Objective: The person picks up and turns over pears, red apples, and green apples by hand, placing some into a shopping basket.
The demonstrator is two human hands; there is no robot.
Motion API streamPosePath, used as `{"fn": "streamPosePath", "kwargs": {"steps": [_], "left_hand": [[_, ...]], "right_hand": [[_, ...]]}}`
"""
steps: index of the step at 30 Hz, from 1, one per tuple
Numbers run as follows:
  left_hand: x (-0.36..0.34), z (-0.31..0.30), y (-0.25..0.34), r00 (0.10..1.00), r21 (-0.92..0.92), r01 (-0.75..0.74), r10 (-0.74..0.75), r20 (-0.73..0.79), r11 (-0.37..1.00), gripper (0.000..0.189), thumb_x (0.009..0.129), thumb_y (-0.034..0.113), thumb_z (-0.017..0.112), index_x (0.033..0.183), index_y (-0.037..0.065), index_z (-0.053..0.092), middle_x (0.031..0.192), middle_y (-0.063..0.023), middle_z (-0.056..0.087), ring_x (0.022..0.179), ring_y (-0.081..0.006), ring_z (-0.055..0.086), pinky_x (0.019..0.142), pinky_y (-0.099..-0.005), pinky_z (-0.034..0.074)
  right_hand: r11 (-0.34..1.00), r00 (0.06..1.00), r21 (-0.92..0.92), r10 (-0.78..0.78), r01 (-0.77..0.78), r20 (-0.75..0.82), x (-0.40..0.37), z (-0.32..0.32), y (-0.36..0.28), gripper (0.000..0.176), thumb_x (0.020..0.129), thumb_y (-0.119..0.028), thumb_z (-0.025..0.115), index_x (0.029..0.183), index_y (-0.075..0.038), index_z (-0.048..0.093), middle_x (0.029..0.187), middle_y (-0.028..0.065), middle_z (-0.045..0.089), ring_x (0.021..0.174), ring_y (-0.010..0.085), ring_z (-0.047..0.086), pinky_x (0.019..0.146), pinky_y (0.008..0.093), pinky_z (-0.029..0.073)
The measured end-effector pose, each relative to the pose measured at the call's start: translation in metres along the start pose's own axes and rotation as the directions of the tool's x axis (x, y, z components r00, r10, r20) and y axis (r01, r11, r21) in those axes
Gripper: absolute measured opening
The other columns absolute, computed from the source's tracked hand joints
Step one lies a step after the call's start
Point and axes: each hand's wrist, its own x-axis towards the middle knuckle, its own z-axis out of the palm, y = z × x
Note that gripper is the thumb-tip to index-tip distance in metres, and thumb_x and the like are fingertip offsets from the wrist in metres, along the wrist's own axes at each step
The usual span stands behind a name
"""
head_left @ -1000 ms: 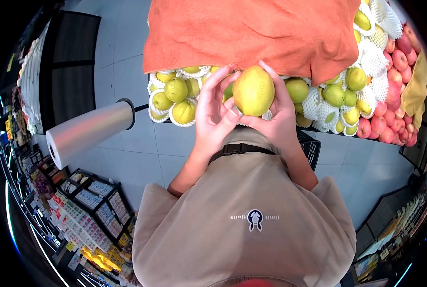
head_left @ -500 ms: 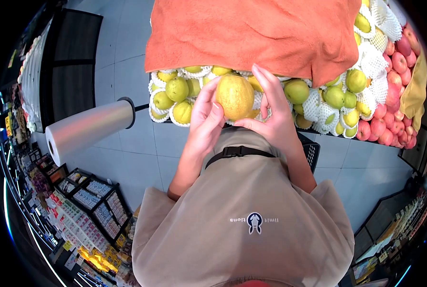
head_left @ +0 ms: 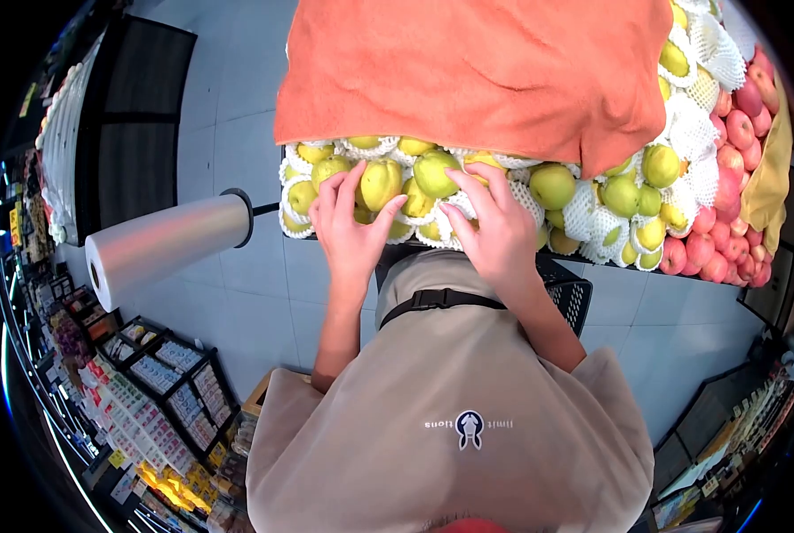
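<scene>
A yellow-green pear sits among others on the stand, between the thumb and index finger of my left hand, whose fingertips rest at its sides. Beside it lies a greener pear. At that one's right edge is my right hand, its fingers apart and curved, with nothing held in them. White foam nets wrap many of the pears around both hands. An orange cloth covers the pears behind my fingertips.
Red apples lie at the right, with a yellow cloth along their edge. A roll of plastic bags sticks out at the left of the stand. A black basket is below my right forearm. Shelves of packaged goods stand lower left.
Both hands held a yellow pear up near my waist. Now no pear is raised; the hands have moved apart and are down at the fruit, with the right one open.
</scene>
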Motion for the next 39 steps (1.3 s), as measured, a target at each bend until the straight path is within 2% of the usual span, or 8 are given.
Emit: {"fn": "streamPosePath", "kwargs": {"steps": [6, 15, 22, 24, 25, 28, 35, 39], "left_hand": [[-0.004, 0.01, -0.009, 0.997, 0.271, -0.073, 0.075, 0.004, 0.96, 0.066, 0.068, 0.034, 0.086, 0.126, 0.009, 0.064, 0.114, -0.0075, 0.057, 0.106, -0.0253, 0.052, 0.093, -0.0408, 0.036], [-0.007, 0.005, -0.011, 0.996, 0.21, -0.083, 0.073, 0.057, 0.974, 0.069, 0.072, 0.027, 0.084, 0.133, 0.009, 0.058, 0.122, -0.0106, 0.054, 0.11, -0.029, 0.05, 0.098, -0.0417, 0.037], [-0.009, -0.01, -0.001, 0.984, -0.043, -0.152, 0.156, 0.088, 0.987, 0.075, 0.071, 0.026, 0.086, 0.137, 0.007, 0.054, 0.125, -0.0136, 0.053, 0.114, -0.0291, 0.054, 0.096, -0.0404, 0.044], [-0.011, -0.015, 0.012, 0.961, -0.33, -0.141, 0.209, 0.182, 0.933, 0.086, 0.07, 0.031, 0.087, 0.141, 0.004, 0.047, 0.132, -0.0155, 0.051, 0.117, -0.0289, 0.055, 0.096, -0.0409, 0.046], [-0.011, -0.012, 0.015, 0.945, -0.419, -0.166, 0.266, 0.192, 0.893, 0.097, 0.066, 0.035, 0.089, 0.144, 0.002, 0.041, 0.138, -0.0176, 0.05, 0.122, -0.0299, 0.054, 0.1, -0.0424, 0.044], [-0.015, -0.001, 0.021, 0.922, -0.553, -0.234, 0.362, 0.134, 0.799, 0.1, 0.065, 0.036, 0.09, 0.144, 0.0, 0.04, 0.139, -0.0198, 0.05, 0.127, -0.0319, 0.051, 0.105, -0.0442, 0.042], [-0.012, 0.003, 0.039, 0.92, -0.702, -0.161, 0.364, 0.148, 0.693, 0.099, 0.063, 0.032, 0.092, 0.142, -0.001, 0.041, 0.136, -0.0204, 0.052, 0.128, -0.0335, 0.051, 0.109, -0.0462, 0.04], [-0.007, 0.003, 0.043, 0.934, -0.65, -0.236, 0.353, 0.054, 0.723, 0.087, 0.063, 0.026, 0.092, 0.136, 0.001, 0.051, 0.132, -0.0225, 0.057, 0.121, -0.0353, 0.057, 0.103, -0.0441, 0.045]], "right_hand": [[0.987, 0.999, -0.159, -0.01, 0.017, 0.044, 0.008, 0.022, 0.002, 0.057, 0.076, -0.027, 0.078, 0.126, -0.01, 0.057, 0.115, 0.0113, 0.056, 0.076, 0.0286, 0.065, 0.066, 0.0382, 0.052], [0.985, 1.0, -0.171, -0.008, 0.008, -0.001, 0.015, 0.031, 0.008, 0.057, 0.074, -0.026, 0.08, 0.124, -0.007, 0.061, 0.108, 0.0099, 0.06, 0.081, 0.0293, 0.066, 0.067, 0.0378, 0.053], [0.98, 0.999, 0.196, 0.032, -0.026, -0.028, 0.013, -0.002, 0.0, 0.053, 0.073, -0.011, 0.08, 0.123, -0.006, 0.064, 0.1, 0.0056, 0.065, 0.073, 0.0133, 0.062, 0.064, 0.0265, 0.05], [0.718, 0.834, 0.476, 0.268, -0.507, 0.483, 0.01, -0.018, -0.001, 0.051, 0.076, -0.014, 0.078, 0.123, -0.004, 0.062, 0.107, 0.0017, 0.064, 0.082, 0.0119, 0.065, 0.069, 0.0306, 0.052], [0.409, 0.883, 0.786, 0.141, -0.464, 0.448, 0.004, -0.009, 0.004, 0.05, 0.081, -0.009, 0.073, 0.128, -0.003, 0.056, 0.111, 0.0017, 0.062, 0.087, 0.0062, 0.06, 0.069, 0.0256, 0.05], [0.044, 0.907, 0.907, 0.064, -0.419, 0.416, -0.002, 0.001, 0.002, 0.054, 0.083, -0.008, 0.07, 0.132, -0.001, 0.048, 0.114, 0.0069, 0.061, 0.081, 0.0062, 0.056, 0.064, 0.0217, 0.046], [-0.236, 0.841, 0.812, -0.041, -0.534, 0.54, -0.013, -0.003, 0.021, 0.055, 0.091, -0.028, 0.063, 0.135, 0.0, 0.044, 0.109, 0.0077, 0.06, 0.074, 0.0055, 0.053, 0.061, 0.019, 0.042], [-0.188, 0.783, 0.787, 0.114, -0.587, 0.611, -0.013, -0.009, 0.007, 0.056, 0.092, -0.029, 0.065, 0.137, 0.0, 0.046, 0.103, 0.0036, 0.06, 0.069, 0.0047, 0.049, 0.059, 0.0184, 0.04]]}}
